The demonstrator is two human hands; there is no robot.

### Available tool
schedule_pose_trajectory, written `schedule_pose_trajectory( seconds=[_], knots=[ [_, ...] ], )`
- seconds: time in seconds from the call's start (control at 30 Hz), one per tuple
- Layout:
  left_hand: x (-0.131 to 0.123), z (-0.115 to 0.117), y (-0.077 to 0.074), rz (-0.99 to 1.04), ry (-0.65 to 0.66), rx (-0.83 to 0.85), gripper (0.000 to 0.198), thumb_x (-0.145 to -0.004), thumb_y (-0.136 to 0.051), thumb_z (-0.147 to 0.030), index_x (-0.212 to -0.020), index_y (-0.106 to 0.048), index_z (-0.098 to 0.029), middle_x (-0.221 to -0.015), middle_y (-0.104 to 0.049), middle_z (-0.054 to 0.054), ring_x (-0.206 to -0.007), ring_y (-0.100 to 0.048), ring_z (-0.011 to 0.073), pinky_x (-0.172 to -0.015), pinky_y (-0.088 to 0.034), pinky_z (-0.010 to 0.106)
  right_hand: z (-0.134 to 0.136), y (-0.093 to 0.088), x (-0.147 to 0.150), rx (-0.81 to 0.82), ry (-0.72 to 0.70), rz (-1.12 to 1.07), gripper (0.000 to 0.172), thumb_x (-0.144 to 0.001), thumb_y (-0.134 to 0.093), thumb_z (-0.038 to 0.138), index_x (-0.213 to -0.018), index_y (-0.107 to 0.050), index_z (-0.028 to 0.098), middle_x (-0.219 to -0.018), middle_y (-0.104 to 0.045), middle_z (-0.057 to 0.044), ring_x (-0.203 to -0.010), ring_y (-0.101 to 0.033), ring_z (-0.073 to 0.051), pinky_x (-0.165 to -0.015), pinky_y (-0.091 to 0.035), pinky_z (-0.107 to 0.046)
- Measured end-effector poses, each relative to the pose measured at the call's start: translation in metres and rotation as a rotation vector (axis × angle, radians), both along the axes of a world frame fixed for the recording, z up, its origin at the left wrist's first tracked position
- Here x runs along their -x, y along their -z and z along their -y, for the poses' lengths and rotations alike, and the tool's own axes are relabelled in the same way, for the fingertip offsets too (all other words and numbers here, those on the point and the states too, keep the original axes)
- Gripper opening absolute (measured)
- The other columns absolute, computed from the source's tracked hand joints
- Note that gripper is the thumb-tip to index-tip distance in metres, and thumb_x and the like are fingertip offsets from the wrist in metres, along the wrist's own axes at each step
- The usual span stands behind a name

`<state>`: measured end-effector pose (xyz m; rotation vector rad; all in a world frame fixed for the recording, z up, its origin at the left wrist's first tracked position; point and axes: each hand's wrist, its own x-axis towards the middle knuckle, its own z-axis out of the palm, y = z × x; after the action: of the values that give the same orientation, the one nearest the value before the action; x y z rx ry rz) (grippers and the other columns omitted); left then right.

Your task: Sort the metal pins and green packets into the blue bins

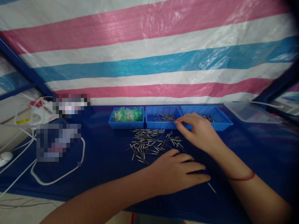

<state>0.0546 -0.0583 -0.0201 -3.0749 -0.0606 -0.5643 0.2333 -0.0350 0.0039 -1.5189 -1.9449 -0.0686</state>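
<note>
My left hand (179,169) lies low over the blue table, palm down, with its fingers spread. By its fingertips lies a single pop rivet (211,187). Just behind that hand, many pop rivets (147,141) are scattered in a loose pile. My right hand (198,130) is at the front edges of the middle blue bin (161,125) and the right blue bin (223,125). Its thumb and forefinger come together in a pinch, and whatever may be between them is hidden. Rivets (167,118) lie in the middle bin, and more rivets (207,118) show in the right bin.
A left blue bin (126,125) holds green plastic packets (128,114). A clear plastic lid or tray (249,112) is at the back right. White cables (84,149) and a white mouse (6,158) lie on the left. Striped sheeting (149,65) hangs behind.
</note>
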Motion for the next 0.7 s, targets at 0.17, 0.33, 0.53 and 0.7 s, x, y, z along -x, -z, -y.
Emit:
schedule_pose_trajectory(
  seconds=[0.17,0.33,0.53,0.7],
  knots=[
    [-0.02,0.008,0.01,0.016,0.003,-0.068,0.024,-0.096,-0.043,-0.016,-0.093,-0.066,-0.019,-0.09,-0.067,0.002,-0.083,-0.056,0.0151,-0.071,-0.037,0.031,-0.002,0.005,0.0,0.0,0.043,-0.008,0.022,-0.088,-0.048,0.029,-0.078,-0.065,0.02,-0.082,-0.069,-0.006,-0.079,-0.06,-0.022,-0.075,-0.045,-0.035],
    [-0.02,0.009,0.005,0.055,-0.053,-0.103,0.026,-0.095,-0.04,-0.013,-0.078,-0.06,-0.017,-0.08,-0.061,0.002,-0.083,-0.057,0.0161,-0.071,-0.037,0.031,0.001,0.002,0.004,0.002,0.033,-0.056,0.022,-0.087,-0.049,0.031,-0.078,-0.065,0.02,-0.08,-0.069,-0.005,-0.079,-0.061,-0.022,-0.075,-0.045,-0.035],
    [0.007,-0.032,-0.019,0.084,-0.448,-0.037,0.02,-0.096,-0.038,-0.017,-0.096,-0.058,-0.015,-0.087,-0.061,0.004,-0.081,-0.059,0.0179,-0.077,-0.044,0.034,0.01,-0.009,0.015,0.179,-0.069,-0.354,0.029,-0.089,-0.047,0.042,-0.089,-0.068,0.022,-0.086,-0.07,-0.003,-0.079,-0.064,-0.02,-0.071,-0.047,-0.031],
    [0.023,-0.06,-0.028,0.331,-0.486,0.388,0.017,-0.095,-0.043,-0.019,-0.097,-0.059,-0.017,-0.095,-0.063,0.004,-0.092,-0.061,0.015,-0.083,-0.048,0.029,0.012,-0.007,0.025,0.359,-0.241,-0.366,0.032,-0.091,-0.043,0.042,-0.088,-0.067,0.02,-0.078,-0.068,-0.002,-0.07,-0.061,-0.018,-0.065,-0.047,-0.029]
  ],
)
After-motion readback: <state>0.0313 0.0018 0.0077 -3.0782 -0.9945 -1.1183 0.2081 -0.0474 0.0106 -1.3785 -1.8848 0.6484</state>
